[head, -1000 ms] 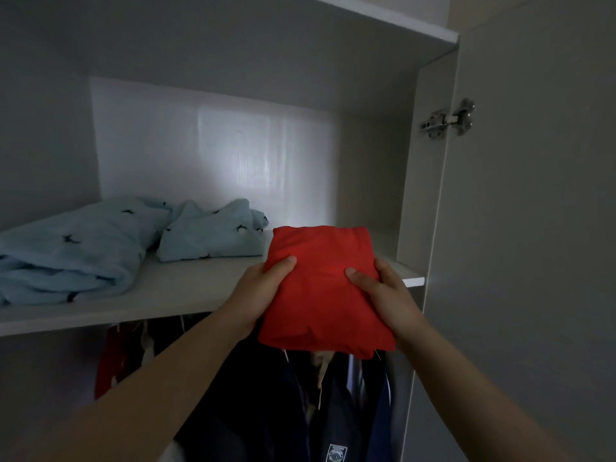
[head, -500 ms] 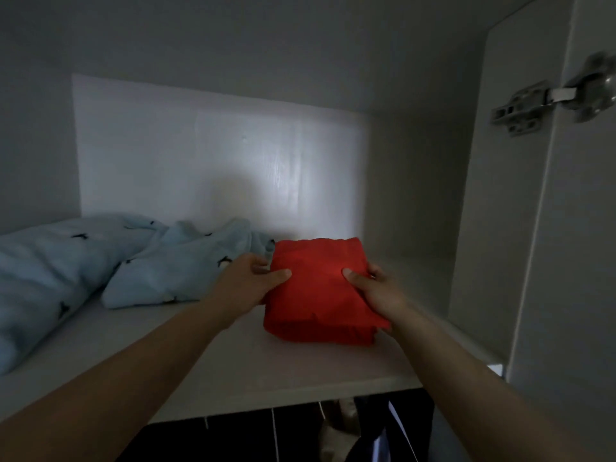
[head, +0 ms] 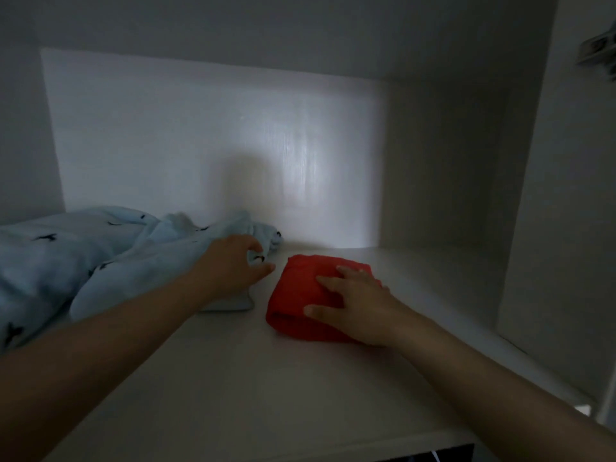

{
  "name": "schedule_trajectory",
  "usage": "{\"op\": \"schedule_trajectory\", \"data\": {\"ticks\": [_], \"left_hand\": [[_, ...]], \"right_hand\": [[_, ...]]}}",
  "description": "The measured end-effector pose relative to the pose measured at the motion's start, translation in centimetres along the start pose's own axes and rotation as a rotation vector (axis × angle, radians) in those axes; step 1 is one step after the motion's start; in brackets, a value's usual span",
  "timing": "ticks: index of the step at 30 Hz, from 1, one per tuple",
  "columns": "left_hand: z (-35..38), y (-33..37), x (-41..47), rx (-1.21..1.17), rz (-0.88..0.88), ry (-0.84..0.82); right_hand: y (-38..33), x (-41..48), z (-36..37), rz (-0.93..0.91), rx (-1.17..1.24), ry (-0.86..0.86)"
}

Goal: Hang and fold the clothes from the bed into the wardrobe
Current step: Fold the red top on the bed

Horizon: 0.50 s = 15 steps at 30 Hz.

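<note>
Presses right hand [head: 358,305] flat, fingers spread straight, onto folded red garment [head: 298,291] lying on wardrobe shelf [head: 253,395], right of shelf's middle. Curls left hand [head: 233,266] fingers into light blue garment [head: 100,261] heaped on shelf's left side.

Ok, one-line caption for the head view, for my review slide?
Right hand rests flat on the folded red garment on the wardrobe shelf; left hand touches the light blue clothes beside it.

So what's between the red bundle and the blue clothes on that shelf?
In the head view, only a narrow strip of bare shelf separates the red bundle from the blue clothes; the thumb of the left hand points toward it.
</note>
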<state>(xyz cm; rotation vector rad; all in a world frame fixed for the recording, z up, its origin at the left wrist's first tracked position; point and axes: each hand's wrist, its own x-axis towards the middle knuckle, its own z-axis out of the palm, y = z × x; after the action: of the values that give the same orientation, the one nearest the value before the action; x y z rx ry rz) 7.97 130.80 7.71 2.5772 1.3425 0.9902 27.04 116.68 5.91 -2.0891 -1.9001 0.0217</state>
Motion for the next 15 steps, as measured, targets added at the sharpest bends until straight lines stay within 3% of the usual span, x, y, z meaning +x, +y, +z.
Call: {"op": "schedule_trajectory", "data": {"ticks": [6,15], "left_hand": [[0.5,-2.0,0.6,0.354,-0.047,-0.19],[1.4,-2.0,-0.4,0.373,0.015,-0.075]], "right_hand": [[1.8,3.4,0.9,-0.081,-0.048,-0.106],[3.5,11.3,2.1,-0.158,-0.08,-0.059]]}}
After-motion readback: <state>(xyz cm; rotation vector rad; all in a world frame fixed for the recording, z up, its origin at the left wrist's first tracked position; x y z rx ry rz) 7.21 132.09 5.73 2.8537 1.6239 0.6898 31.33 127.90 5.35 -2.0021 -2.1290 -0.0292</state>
